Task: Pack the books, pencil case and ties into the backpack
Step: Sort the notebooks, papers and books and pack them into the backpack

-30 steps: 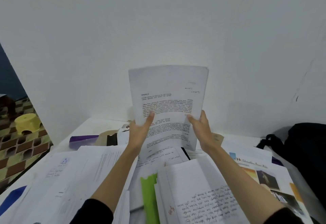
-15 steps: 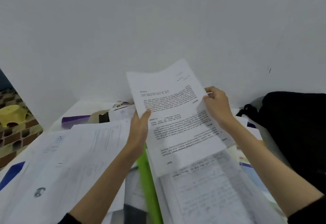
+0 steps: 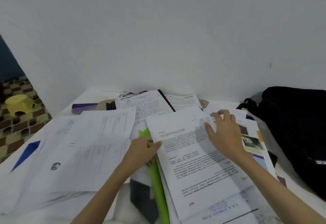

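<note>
Sorting is under way: the left hand [image 3: 141, 150] pinches the printed sheet [image 3: 192, 151] atop the pile left of the black backpack [image 3: 296, 135], right hand [image 3: 224, 133] open above it; next, books must be gathered.

Black backpack [image 3: 298, 135] sits at our far right against the wall, slumped, strap loop at its left. We see an open handwritten book [image 3: 150, 105] at the back and a colour-covered book [image 3: 254, 144] under loose sheets beside the backpack.
</note>
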